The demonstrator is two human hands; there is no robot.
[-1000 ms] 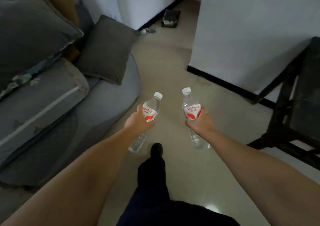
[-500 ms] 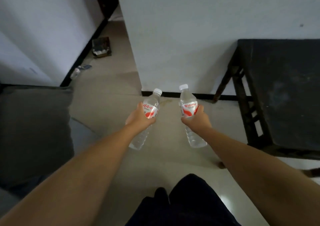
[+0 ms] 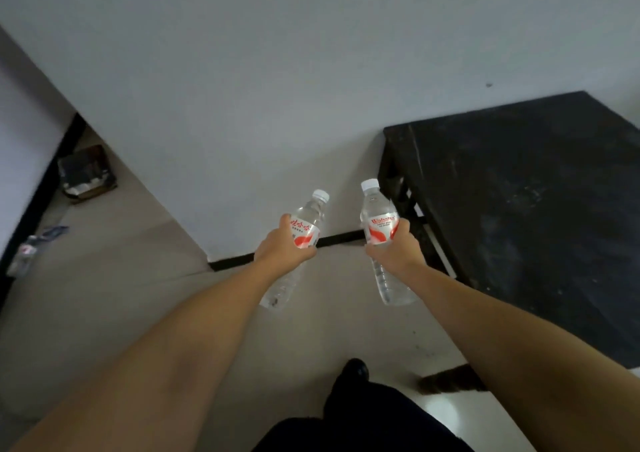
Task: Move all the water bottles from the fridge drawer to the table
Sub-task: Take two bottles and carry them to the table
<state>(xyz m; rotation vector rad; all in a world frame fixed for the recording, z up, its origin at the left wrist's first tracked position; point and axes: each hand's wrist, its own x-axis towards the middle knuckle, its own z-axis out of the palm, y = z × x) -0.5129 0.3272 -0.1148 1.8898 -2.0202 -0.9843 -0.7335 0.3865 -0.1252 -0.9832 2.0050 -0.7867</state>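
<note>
Carrying: two water bottles, one per hand, held out in front over the floor, caps up and tilted slightly.
Left grip: left hand wrapped round the label of the left bottle; fingers curled tight on it.
Right grip: right hand closed round the label of the right bottle, which sits just beside the bench's near corner.
Progress: both bottles are out of the fridge drawer but not yet set down; judged mid-transfer, with placing them left to do. The fridge is out of view, so how many bottles remain cannot be told.
Bench: dark, scuffed bench to the right, against the wall; no bottles on the visible part.
Room: pale tiled floor, white wall with black skirting, a small dark box by the left wall.
</note>
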